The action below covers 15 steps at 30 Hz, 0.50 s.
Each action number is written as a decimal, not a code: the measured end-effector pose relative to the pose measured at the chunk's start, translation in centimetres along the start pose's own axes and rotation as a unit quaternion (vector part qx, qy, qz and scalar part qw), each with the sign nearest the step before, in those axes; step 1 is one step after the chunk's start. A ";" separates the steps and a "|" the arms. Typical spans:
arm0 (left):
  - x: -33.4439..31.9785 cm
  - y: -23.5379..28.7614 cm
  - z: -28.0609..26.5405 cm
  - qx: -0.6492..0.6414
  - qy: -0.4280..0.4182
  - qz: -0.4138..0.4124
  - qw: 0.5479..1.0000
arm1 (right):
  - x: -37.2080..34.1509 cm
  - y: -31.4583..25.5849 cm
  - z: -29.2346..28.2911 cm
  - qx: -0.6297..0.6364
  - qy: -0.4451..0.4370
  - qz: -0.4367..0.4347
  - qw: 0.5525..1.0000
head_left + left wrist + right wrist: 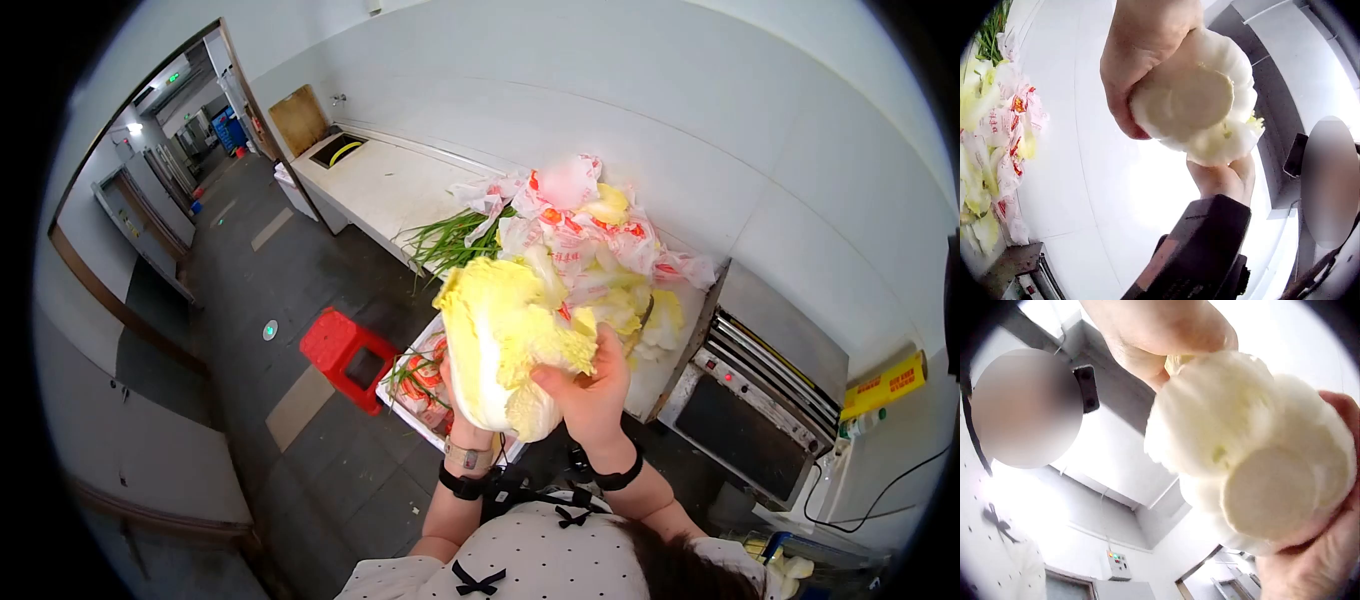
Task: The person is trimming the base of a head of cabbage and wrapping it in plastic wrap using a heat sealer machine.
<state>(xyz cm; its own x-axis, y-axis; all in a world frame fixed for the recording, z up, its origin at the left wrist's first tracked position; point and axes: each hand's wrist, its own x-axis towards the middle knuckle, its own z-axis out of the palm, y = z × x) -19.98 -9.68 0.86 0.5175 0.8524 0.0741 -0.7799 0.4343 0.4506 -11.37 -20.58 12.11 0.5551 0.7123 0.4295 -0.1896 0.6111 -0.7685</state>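
Note:
A napa cabbage (485, 345) with yellow leaf tips and a thick white base is held up in front of the chest. My left hand (1144, 56) grips it around its side near the base; in the head view most of that hand is hidden behind the cabbage. The right hand (592, 390) holds an outer leaf on the other side, its thumb lying over the leaf. Both wrist views look up at the round cut stem end (1270, 492). Behind the cabbage, loose cabbage leaves (660, 325) lie on the counter.
Printed plastic bags (570, 240) and green stalks (455, 240) lie on the white counter (400, 190). Below are a white box (430, 437) with bagged items and a red stool (340, 350). A metal appliance (755, 390) stands to the right, a sink (338, 150) far left.

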 end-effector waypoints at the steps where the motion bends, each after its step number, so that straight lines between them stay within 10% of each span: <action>1: 0.1 0.2 0.0 -0.006 0.002 0.001 1.000 | -0.1 -0.5 -0.3 0.016 -0.013 0.024 1.000; 4: 0.2 1.3 0.3 -0.039 0.011 -0.005 0.999 | -0.7 -2.2 -0.7 0.067 -0.040 0.088 0.993; 7: 0.1 2.4 0.2 -0.073 0.014 -0.012 0.997 | -2.0 -1.5 -4.0 -0.134 -0.274 0.030 0.952; 10: -0.1 3.2 0.4 -0.100 0.014 -0.018 0.995 | -1.8 -0.5 -5.0 -0.079 -0.462 -0.003 0.883; 15: -0.5 3.9 1.2 -0.134 0.036 0.001 0.990 | -4.5 -0.4 -5.4 -0.048 -0.419 -0.055 0.905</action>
<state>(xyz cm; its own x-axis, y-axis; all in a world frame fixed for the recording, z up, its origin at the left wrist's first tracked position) -22.87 -8.74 3.69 0.4978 0.8673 0.0075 -0.8508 0.4866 0.1982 -9.41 -25.89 7.98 -0.2510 0.6848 0.6842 -0.0764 0.6906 -0.7192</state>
